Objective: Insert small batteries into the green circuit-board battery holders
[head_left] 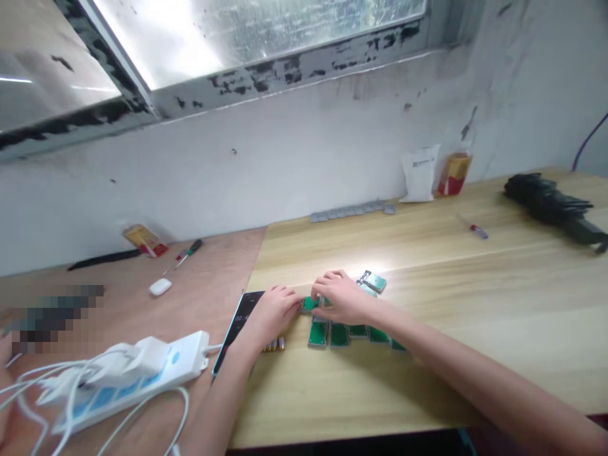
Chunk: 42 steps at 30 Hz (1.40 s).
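My left hand (278, 313) and my right hand (339, 297) meet over a small green circuit board (310, 304), their fingertips at its edges. Just below them, several similar green boards (339, 334) lie in a row on the pale wooden table (451, 297). Past my right hand, a green board with metal parts (373, 282) rests on another board. Under my left wrist lie a few small metal-tipped cylinders (273, 344), and a black digital screen device (240, 316) sits beside that hand. My hands hide part of the held board.
To the left, a white power strip (128, 380) with plugs and tangled white cables lies on a brown board. A green-handled screwdriver (190, 248) lies beyond it. A red-handled screwdriver (479, 232), a black bundle (546, 206), a white bag (419, 172) and a bottle (455, 168) stand farther back.
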### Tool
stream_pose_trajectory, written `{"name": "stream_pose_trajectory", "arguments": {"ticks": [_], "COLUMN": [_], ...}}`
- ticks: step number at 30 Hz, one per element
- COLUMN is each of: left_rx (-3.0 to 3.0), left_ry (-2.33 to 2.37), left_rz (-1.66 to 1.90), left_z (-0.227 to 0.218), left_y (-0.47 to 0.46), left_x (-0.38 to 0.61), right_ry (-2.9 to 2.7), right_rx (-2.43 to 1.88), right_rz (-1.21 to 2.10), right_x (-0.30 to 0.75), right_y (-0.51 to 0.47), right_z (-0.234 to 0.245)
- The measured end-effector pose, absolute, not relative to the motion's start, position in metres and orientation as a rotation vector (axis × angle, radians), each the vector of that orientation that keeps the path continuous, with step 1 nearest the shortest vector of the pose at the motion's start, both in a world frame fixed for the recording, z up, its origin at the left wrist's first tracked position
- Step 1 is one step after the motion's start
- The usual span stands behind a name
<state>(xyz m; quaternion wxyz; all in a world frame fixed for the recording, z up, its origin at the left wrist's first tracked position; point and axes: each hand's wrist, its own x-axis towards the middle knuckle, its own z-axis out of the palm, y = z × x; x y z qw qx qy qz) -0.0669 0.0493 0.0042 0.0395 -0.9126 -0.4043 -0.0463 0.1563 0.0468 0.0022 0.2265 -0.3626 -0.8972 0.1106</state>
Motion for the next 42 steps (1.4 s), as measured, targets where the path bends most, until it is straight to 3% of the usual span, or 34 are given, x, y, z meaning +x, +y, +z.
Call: {"name": "stream_pose_trajectory", "arguments": {"ticks": [26, 42], "left_rx": [-2.869, -2.932], "left_ry": [-0.978, -1.125], "left_rz": [-0.22, -0.475], "left_z": [0.005, 0.008], "left_y": [0.045, 0.039], "left_x": [-0.063, -0.073], "right_ry": [-2.496, -2.512], "right_rx": [-0.927, -0.932], "right_rz": [0.34, 0.32], "right_x": [0.155, 0.156], "right_y": [0.057, 0.055], "right_z": [-0.012, -0.01]}}
